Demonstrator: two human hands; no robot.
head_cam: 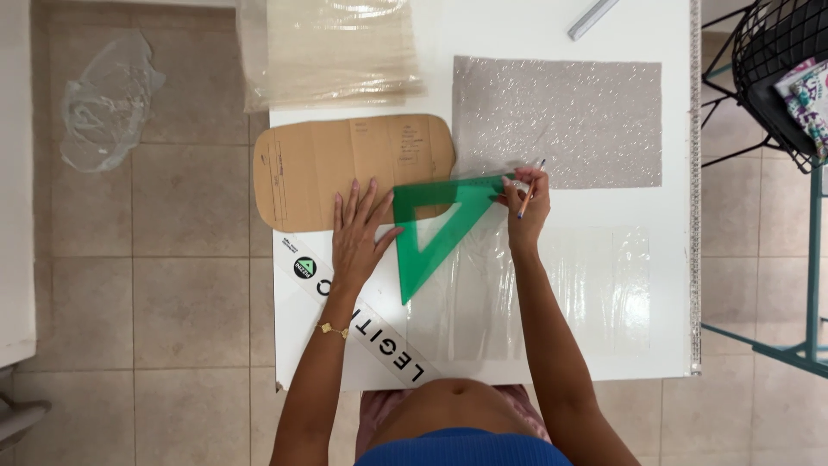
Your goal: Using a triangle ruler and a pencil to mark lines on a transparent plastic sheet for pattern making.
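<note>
We see the left hand (358, 233) lying flat with fingers spread, pressing the green set square (435, 226) on its 9 o'clock side. The right hand (526, 203) is closed around a pencil (531, 185), with its tip at the upper edge of the set square. The set square lies on a clear plastic sheet (586, 285). At 10 o'clock is a cardboard template (345, 164), at 1 o'clock a glitter fabric (561, 121).

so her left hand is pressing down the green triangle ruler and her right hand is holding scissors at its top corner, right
Not quite. The right hand holds a pencil, not scissors, at the top corner of the green triangle ruler. The rest stands: the left hand lies flat at the ruler's left edge, steadying it. The head view shows this.
</note>
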